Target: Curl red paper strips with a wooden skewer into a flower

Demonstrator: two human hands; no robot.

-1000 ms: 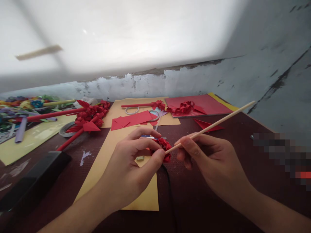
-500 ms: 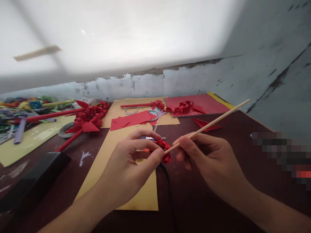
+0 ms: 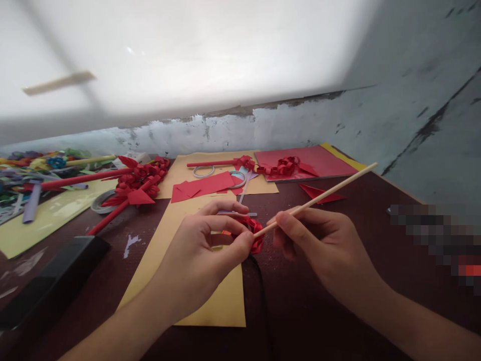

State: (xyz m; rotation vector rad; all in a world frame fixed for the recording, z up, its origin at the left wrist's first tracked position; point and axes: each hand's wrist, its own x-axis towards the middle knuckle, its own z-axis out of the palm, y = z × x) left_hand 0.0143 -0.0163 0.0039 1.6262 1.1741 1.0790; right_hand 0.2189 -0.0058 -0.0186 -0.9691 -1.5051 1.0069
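Observation:
My left hand (image 3: 205, 250) pinches a small curled red paper flower (image 3: 254, 231) between thumb and fingers, just above the dark table. My right hand (image 3: 319, 245) is closed on a thin wooden stick (image 3: 330, 192), whose near tip pokes into the red paper flower while the far end slants up to the right. Both hands meet over the right edge of a tan paper sheet (image 3: 210, 301).
Finished red paper flowers on red stems (image 3: 139, 183) lie at the left, red paper sheets (image 3: 205, 185) and a red sheet with curls (image 3: 300, 163) behind. Tape rolls (image 3: 204, 171), a black object (image 3: 52, 281) at front left, colourful paper scraps (image 3: 33, 170) far left. Wall close behind.
The stick's far end has dropped slightly lower and my left fingers have shifted a little around the flower. Nothing else has moved.

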